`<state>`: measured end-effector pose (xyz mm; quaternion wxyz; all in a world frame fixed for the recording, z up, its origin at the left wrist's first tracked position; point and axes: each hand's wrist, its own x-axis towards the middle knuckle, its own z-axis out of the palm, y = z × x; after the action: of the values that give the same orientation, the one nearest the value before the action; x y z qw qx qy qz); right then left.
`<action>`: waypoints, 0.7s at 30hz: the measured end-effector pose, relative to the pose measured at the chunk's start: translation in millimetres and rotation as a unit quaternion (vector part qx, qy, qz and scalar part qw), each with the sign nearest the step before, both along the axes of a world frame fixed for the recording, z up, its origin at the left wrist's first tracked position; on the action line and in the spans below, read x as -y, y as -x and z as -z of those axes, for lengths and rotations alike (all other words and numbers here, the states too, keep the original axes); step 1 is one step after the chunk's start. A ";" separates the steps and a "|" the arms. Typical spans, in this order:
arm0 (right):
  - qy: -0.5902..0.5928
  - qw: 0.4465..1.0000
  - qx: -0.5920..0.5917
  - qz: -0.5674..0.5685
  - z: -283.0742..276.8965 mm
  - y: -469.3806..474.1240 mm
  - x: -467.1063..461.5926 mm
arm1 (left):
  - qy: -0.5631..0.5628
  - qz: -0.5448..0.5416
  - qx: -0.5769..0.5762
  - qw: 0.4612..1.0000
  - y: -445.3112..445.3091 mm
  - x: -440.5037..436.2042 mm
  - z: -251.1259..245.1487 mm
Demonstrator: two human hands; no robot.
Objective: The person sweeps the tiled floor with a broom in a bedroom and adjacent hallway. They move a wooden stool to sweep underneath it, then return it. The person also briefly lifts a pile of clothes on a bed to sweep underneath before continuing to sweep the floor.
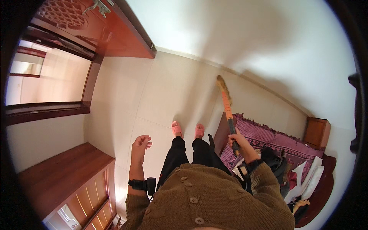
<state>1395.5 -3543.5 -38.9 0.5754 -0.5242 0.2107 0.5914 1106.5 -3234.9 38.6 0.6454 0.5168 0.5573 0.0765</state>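
My right hand [242,143] grips the black end of a short hand broom [227,106]. An orange section follows the black grip, and a yellow-brown bristled head points away from me, over the floor near the wall. Beside the broom lies a bed with a purple patterned cover [258,130]; the hand is above its near edge. My left hand [141,142] hangs over the tiled floor to the left, with nothing in it and its fingers loosely curled.
Clothes [273,158] are heaped on the bed, near its dark red headboard [325,184]. A small wooden cabinet [317,130] stands beyond it. At upper left is an open reddish-brown door [126,40]. A wooden cabinet [69,175] stands to my left. Pink slippers [176,129] are on my feet.
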 end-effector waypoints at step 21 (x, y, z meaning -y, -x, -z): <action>-0.195 0.967 -0.152 -0.061 -6.1 111.3 -107.5 | -0.018 -0.069 -0.003 0.997 169.9 -10.2 12.2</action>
<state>1284.2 -3436.1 -32.8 0.5903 -0.3180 0.1440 0.7278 936.6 -3224.7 26.3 0.6274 0.4892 0.5919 0.1294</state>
